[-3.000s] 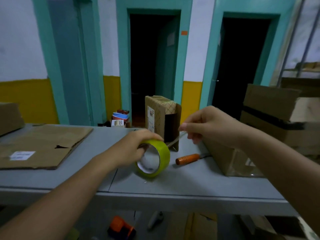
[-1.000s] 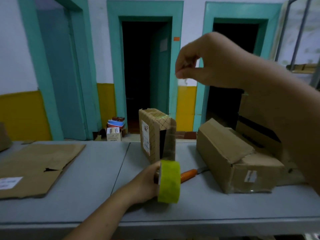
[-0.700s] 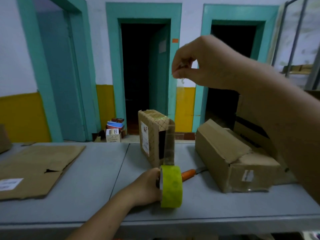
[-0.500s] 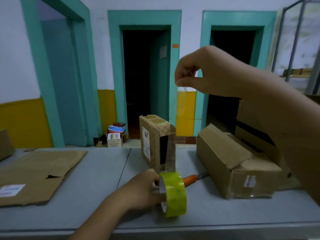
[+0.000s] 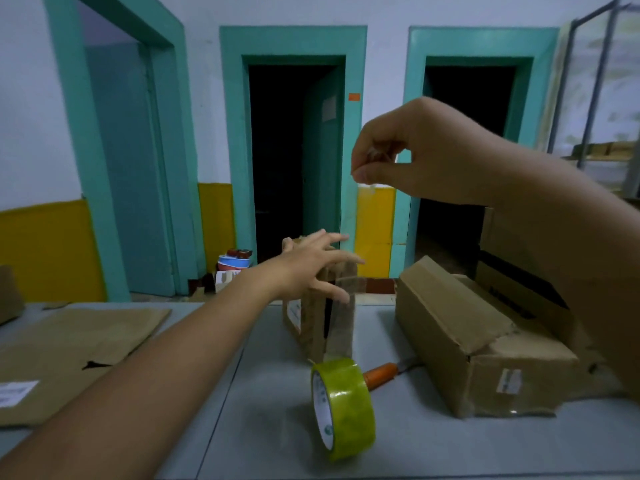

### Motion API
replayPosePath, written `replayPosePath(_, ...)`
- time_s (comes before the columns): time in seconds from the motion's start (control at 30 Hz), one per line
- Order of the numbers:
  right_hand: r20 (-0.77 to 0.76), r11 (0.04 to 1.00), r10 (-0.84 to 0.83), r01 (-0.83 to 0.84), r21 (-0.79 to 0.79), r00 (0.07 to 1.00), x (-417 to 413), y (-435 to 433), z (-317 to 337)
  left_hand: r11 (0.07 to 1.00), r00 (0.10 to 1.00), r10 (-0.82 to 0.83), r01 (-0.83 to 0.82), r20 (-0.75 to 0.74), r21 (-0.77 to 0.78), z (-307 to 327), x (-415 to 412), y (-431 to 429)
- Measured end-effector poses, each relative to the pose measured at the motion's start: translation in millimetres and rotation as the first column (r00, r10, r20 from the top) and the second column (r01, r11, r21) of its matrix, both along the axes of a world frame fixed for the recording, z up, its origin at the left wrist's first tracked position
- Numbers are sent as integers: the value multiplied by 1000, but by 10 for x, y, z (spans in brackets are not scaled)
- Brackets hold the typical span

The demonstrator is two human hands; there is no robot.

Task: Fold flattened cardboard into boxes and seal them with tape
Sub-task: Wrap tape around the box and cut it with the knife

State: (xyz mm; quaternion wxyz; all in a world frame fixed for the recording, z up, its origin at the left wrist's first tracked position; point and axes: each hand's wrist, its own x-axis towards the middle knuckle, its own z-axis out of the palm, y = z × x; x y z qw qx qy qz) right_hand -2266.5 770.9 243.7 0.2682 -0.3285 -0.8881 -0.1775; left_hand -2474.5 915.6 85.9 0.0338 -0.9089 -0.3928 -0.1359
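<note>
One risk: right hand [image 5: 415, 157] pinches tape end [image 5: 364, 184], left hand [image 5: 311, 268] splayed open by box [image 5: 311, 329], so unheld roll [image 5: 346, 408] may tip & twist it.

On the table [image 5: 270, 427], the tape roll [image 5: 344, 408] stands before the upright box [image 5: 320, 323], flattened cardboard [image 5: 69, 355] left, closed box [image 5: 481, 344] right.

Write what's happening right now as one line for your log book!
left hand: open, fingers spread, near small upright box | right hand: raised, pinching tape end | tape roll: on edge on table, untouched
</note>
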Motion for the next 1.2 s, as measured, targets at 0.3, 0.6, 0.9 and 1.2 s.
replayPosePath(0.3, -12, 1000, -13, 13, -8, 1000, -49, 169, -27, 962, 919, -97, -12, 382, 272, -343, -28, 225)
replayPosePath(0.6, 8, 999, 27, -27, 38, 1000, -112, 262, -63, 992, 664, -94, 4, 742, 122, -771, -25, 217)
replayPosePath(0.9, 20, 999, 26, -27, 33, 999, -100, 361, -69, 992, 717, -113, 47, 687, 113, -804, -123, 276)
replayPosePath(1.2, 19, 1000, 4, -4, 28, 1000, -125, 359, -96, 925, 722, 25, -278, 691, 257, -884, 166, 196)
